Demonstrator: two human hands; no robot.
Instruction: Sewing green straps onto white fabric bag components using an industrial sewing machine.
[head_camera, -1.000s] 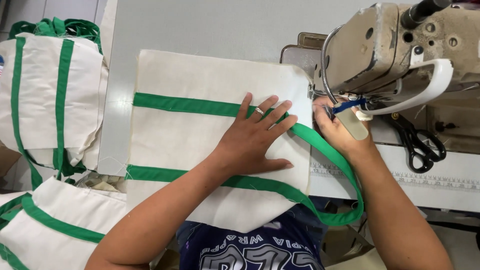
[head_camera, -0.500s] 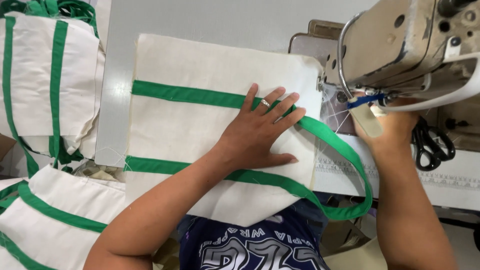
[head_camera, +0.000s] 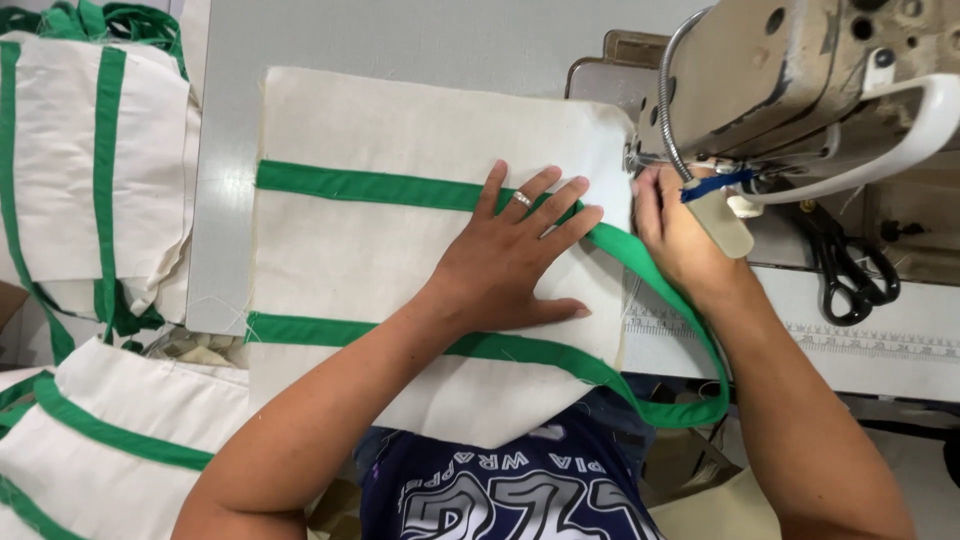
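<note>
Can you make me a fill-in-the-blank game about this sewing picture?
1. The left hand lies flat on a cream bag with ____ stripes.
2. The right hand is under the sewing ____.
3. A pair of black ____ lies right of the sewing machine's needle area.
4. The left hand wears a ____ on one finger.

Missing words: green; machine; scissors; ring

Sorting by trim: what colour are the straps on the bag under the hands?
Green straps on a cream bag, head view.
</note>
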